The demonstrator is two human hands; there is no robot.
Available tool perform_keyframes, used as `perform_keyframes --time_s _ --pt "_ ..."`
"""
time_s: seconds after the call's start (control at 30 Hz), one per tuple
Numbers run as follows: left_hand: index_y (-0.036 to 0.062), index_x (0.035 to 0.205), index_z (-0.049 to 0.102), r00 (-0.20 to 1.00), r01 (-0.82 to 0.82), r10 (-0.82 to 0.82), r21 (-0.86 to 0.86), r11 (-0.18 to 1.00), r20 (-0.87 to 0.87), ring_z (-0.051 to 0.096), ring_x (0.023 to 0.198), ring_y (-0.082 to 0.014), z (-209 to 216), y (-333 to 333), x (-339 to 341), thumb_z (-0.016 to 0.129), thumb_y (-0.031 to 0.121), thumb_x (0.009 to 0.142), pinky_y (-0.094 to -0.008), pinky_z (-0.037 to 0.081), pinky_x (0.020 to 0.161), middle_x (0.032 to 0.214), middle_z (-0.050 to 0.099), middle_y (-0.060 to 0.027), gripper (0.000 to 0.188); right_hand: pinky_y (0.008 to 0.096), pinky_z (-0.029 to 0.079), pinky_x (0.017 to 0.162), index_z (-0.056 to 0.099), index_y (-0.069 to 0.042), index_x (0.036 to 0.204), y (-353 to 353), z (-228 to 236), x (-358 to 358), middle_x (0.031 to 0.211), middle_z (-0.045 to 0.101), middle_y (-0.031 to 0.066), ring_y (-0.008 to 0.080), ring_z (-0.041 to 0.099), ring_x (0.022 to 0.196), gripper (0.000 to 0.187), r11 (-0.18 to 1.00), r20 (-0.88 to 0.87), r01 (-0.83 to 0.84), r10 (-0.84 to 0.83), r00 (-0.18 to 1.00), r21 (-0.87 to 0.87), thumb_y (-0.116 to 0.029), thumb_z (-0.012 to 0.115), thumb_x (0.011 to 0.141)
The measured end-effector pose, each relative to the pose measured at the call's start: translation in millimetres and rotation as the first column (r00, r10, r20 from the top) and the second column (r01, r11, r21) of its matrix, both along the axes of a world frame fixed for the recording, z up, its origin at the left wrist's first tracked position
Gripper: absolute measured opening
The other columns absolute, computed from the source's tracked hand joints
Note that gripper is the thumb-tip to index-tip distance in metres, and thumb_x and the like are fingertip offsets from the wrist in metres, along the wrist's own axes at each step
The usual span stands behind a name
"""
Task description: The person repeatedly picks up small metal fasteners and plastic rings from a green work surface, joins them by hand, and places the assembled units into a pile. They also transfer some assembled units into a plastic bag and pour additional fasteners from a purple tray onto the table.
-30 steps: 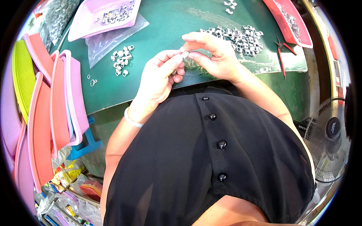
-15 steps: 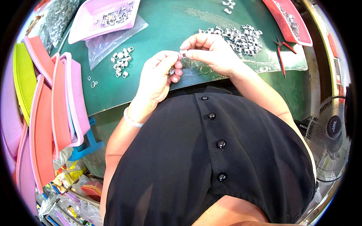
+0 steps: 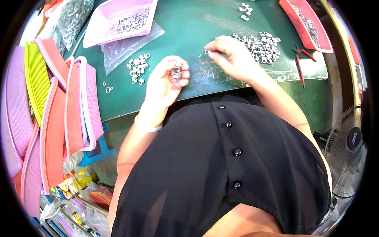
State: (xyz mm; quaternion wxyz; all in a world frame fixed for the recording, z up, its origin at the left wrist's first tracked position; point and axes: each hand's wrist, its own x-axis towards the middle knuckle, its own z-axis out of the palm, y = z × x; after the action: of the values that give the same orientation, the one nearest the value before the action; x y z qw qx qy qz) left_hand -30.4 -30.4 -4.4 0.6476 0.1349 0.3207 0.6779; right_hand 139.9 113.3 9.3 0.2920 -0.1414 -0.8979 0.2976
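Above the near edge of the green table, my left hand [image 3: 164, 81] is curled, palm up, around several small silvery metal pieces [image 3: 176, 72]. To its right, my right hand [image 3: 233, 59] pinches one small squarish metal ring [image 3: 207, 52] between thumb and forefinger. The two hands are apart. Just beyond my right hand is a large heap of similar squarish metal rings [image 3: 267, 48]. A smaller cluster of these rings [image 3: 137, 69] lies left of my left hand. The exact form of the pieces in my left palm is partly hidden by the fingers.
Red-handled pliers [image 3: 301, 67] lie at the right by a red basket [image 3: 326, 45] of metal parts. A pink basket [image 3: 92, 33] rests on a clear plastic bag [image 3: 114, 57]. Stacked colored baskets [image 3: 51, 130] stand left; a fan [image 3: 347, 138] is at right.
My hands have separated: the right has moved away to the right with a ring in its fingertips. My left hand has turned its palm up, showing the metal pieces. The view has shifted slightly.
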Motion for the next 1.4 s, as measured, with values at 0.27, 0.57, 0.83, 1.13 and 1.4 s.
perform_keyframes --time_s 0.27,0.57,0.83,1.13,1.4 --pt "0.0025 0.090 0.057 0.809 -0.429 0.340 -0.086 0.899 -0.479 0.049 0.063 -0.0093 5 -23 -44 0.056 0.008 0.085 -0.0206 0.038 0.048 0.080 0.056 -0.0047 0.007 0.0369 0.039 0.085 0.062 -0.006 0.086 27 -7 19 0.093 0.057 0.0046 0.0237 0.050 0.095 0.014 0.928 0.099 0.044 -0.087 0.991 0.370 -0.011 0.062 0.074" --pt "0.0016 0.090 0.061 -0.410 -0.270 0.299 0.428 0.863 -0.862 0.055 0.076 -0.0232 -11 -29 -78 0.055 0.001 0.082 -0.0311 0.045 0.069 0.084 0.058 -0.0092 0.009 0.0364 0.037 0.087 0.062 -0.006 0.085 36 -4 19 0.093 0.056 0.0043 0.0236 0.049 0.095 0.012 0.912 0.266 0.059 -0.179 0.947 0.406 -0.007 0.058 0.074" --pt "0.0058 0.098 0.060 -0.545 -0.135 0.141 0.252 0.958 -0.827 0.050 0.096 -0.0297 -13 -24 -76 0.066 0.010 0.073 -0.0417 0.038 0.085 0.101 0.055 -0.0107 0.026 0.0366 0.046 0.075 0.061 -0.003 0.091 49 15 -62 0.090 0.061 0.0124 0.0265 0.058 0.084 0.023 0.999 0.228 -0.032 0.038 0.973 -0.032 -0.022 0.062 0.079" --pt "0.0070 0.099 0.063 -0.648 -0.046 0.141 0.223 0.974 -0.749 0.052 0.102 -0.0293 -16 -10 -88 0.062 0.013 0.075 -0.0424 0.037 0.088 0.104 0.058 -0.0102 0.024 0.0296 0.045 0.040 0.058 0.009 0.099 56 4 -184 0.074 0.061 0.0142 0.0185 0.059 0.049 0.060 0.637 0.245 0.221 -0.051 0.968 -0.739 -0.048 0.059 0.079" --pt "0.0066 0.086 0.062 -0.583 -0.065 0.189 0.277 0.959 -0.790 0.054 0.086 -0.0264 -19 -5 -95 0.063 0.011 0.074 -0.0383 0.041 0.077 0.090 0.057 -0.0069 0.013 0.0300 0.046 0.039 0.060 0.005 0.091 59 10 -210 0.073 0.063 0.0129 0.0195 0.060 0.050 0.022 0.485 0.171 0.194 -0.091 0.981 -0.853 -0.013 0.058 0.080"
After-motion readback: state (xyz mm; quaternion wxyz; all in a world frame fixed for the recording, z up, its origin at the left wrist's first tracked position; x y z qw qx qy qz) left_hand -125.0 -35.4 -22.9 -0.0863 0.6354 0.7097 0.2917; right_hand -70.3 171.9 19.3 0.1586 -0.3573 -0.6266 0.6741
